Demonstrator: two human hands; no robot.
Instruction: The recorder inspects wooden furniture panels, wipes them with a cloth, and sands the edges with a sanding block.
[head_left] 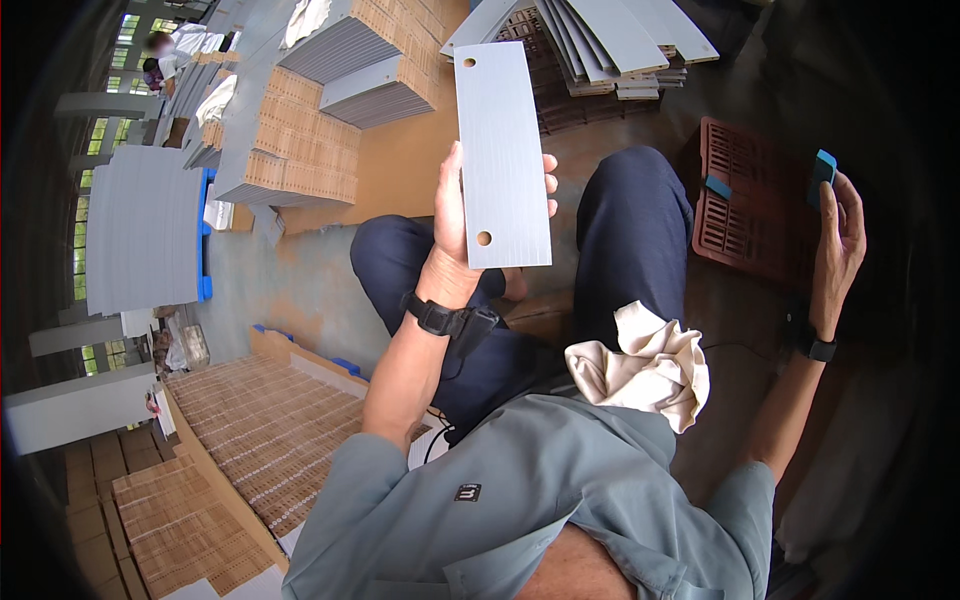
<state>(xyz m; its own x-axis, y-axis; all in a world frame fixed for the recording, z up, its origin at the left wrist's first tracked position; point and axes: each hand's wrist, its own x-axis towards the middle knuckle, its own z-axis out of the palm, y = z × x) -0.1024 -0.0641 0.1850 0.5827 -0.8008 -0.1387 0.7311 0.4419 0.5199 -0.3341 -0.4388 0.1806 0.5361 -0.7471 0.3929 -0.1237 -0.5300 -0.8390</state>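
My left hand [458,205] holds a flat grey board [505,150] upright in front of my knees. The board is long and narrow, with a round hole near each end on its left side. My thumb lies along its left edge and my fingertips curl round the right edge. Out to the right, my right hand [843,235] pinches a small blue block [822,175] between thumb and fingers, over a brown plastic crate [712,238]. A second blue piece [718,187] lies on the crate. Across my lap rests a crumpled cream cloth [640,368].
Fanned grey boards [600,40] lie on a dark crate ahead. Tall stacks of boards with brown edges [305,150] stand at the far left, near a grey stack [140,235] on a blue pallet. More brown-edged stacks [250,440] sit at my left. Another person [165,55] is far back.
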